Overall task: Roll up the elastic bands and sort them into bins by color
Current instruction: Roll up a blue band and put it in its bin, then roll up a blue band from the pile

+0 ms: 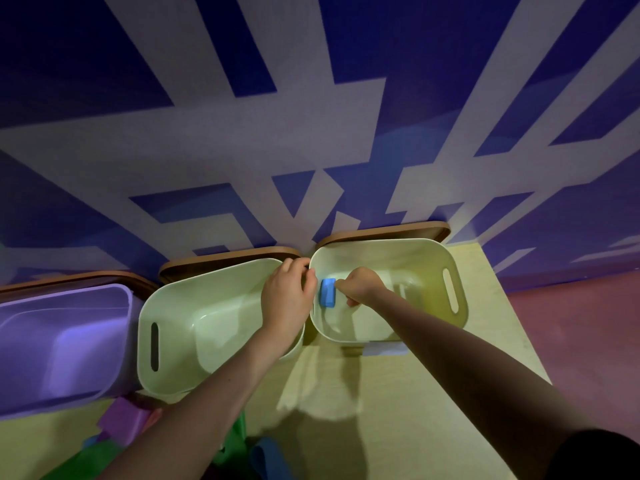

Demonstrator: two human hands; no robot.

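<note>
A rolled-up blue elastic band (327,292), a short flat coil standing on edge, sits just right of frame centre inside the right-hand pale green plastic bin (453,271), near its left wall. A second pale green plastic bin (166,306) with a slot handle stands at centre left, and a lilac plastic bin (62,341) lies at the far left. Along the bottom edge lie loose bands: purple (121,415), green (104,455) and blue (266,455), flat and unrolled.

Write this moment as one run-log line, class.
right hand: pinches blue roll inside right bin | left hand: on bin rims | step: placing
</note>
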